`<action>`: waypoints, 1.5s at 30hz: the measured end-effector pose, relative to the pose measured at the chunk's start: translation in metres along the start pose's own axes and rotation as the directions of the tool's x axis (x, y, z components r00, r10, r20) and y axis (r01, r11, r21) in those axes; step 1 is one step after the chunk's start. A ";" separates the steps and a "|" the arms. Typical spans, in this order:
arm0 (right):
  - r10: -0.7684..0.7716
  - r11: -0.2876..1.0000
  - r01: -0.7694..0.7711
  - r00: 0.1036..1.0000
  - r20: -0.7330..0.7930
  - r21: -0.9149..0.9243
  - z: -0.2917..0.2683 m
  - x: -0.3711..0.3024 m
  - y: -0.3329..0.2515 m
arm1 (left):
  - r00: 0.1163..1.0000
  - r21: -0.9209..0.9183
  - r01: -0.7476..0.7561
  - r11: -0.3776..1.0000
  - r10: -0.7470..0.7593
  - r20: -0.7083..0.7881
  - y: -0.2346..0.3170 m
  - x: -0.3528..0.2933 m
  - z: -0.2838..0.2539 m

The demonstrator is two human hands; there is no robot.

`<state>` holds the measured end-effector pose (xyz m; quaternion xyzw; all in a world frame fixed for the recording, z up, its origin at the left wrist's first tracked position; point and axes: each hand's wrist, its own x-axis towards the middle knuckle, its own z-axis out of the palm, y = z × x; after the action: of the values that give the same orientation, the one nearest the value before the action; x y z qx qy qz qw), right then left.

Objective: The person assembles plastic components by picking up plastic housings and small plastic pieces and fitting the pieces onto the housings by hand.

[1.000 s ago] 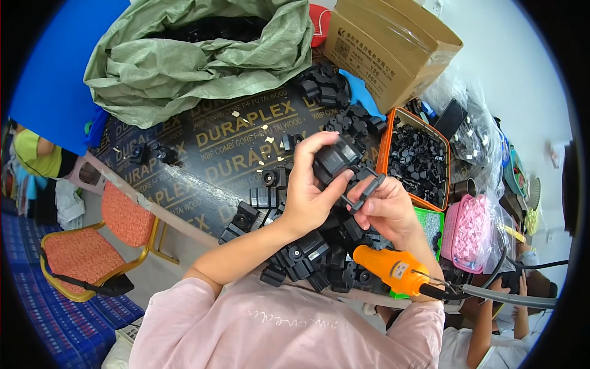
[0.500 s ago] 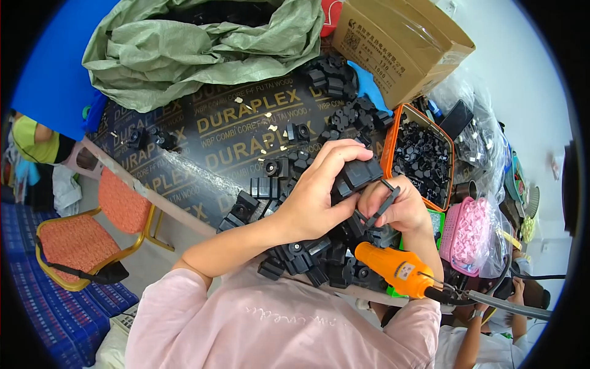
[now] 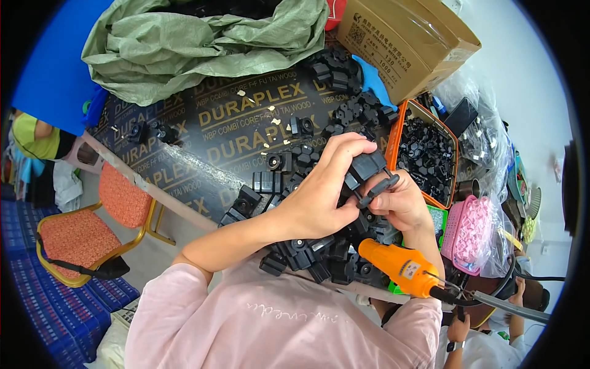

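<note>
My left hand (image 3: 319, 200) is wrapped round a boxy black plastic housing (image 3: 365, 167), which it holds above the table. At the housing's right end, my right hand (image 3: 405, 202) pinches a small black plastic cover (image 3: 377, 191) against it or very close; whether they touch is hard to tell. Below my hands, an orange electric screwdriver (image 3: 399, 265) hangs on its cable by my right forearm. Similar black housings (image 3: 298, 252) lie piled under and beside my left wrist, some with a small round metal part showing.
An orange-rimmed basket (image 3: 393, 138) of small black parts stands to the right, with a pink basket (image 3: 447, 234) of pink pieces nearer. Behind are a cardboard box (image 3: 424, 43) and a green woven sack (image 3: 160, 55). Another person's hand (image 3: 458, 329) shows at lower right.
The cover in my right hand has turned and come closer to the end of the housing. Both hands have shifted slightly right. The orange screwdriver hangs a little farther right.
</note>
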<state>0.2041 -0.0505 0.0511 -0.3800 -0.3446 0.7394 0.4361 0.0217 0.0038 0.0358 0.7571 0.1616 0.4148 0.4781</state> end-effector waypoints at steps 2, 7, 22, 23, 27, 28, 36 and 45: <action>0.009 1.000 -0.010 1.000 -0.018 -0.021 0.001 0.000 0.001 | 1.000 -0.031 0.002 1.000 -0.001 0.009 0.001 -0.001 0.000; -0.122 0.964 0.006 0.899 -0.420 -0.266 0.018 0.003 0.009 | 1.000 -0.040 -0.020 0.999 0.020 0.012 -0.001 -0.001 -0.003; -0.440 0.537 0.232 0.898 -0.034 -0.811 0.009 -0.016 0.016 | 0.979 -0.266 0.190 0.945 -0.162 0.125 -0.008 -0.024 0.004; -0.439 0.443 0.240 0.898 0.025 -0.864 0.007 -0.015 0.015 | 0.972 -0.291 0.222 0.931 -0.187 0.144 -0.012 -0.028 0.005; -0.261 0.420 0.242 0.955 0.139 -0.875 -0.028 -0.013 -0.013 | 0.881 0.063 0.035 0.997 -0.060 0.469 -0.023 -0.025 -0.003; -0.264 0.609 0.197 0.964 0.038 -0.768 -0.046 -0.013 -0.016 | 0.865 0.125 -0.007 0.992 -0.057 0.498 -0.021 -0.022 -0.006; -0.509 -0.119 -0.409 0.808 -0.298 -0.905 -0.188 0.014 0.004 | 0.961 0.441 0.206 0.874 -0.266 0.078 -0.120 0.073 -0.009; -0.478 0.101 -0.460 0.755 -0.448 -0.882 -0.174 0.030 0.007 | 0.804 0.753 0.355 0.554 -0.592 0.057 -0.172 0.111 0.032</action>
<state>0.3417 0.0050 -0.0453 -0.7973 -0.5713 0.1165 0.1562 0.1399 0.1410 -0.0657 0.8611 0.4332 0.0510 0.2613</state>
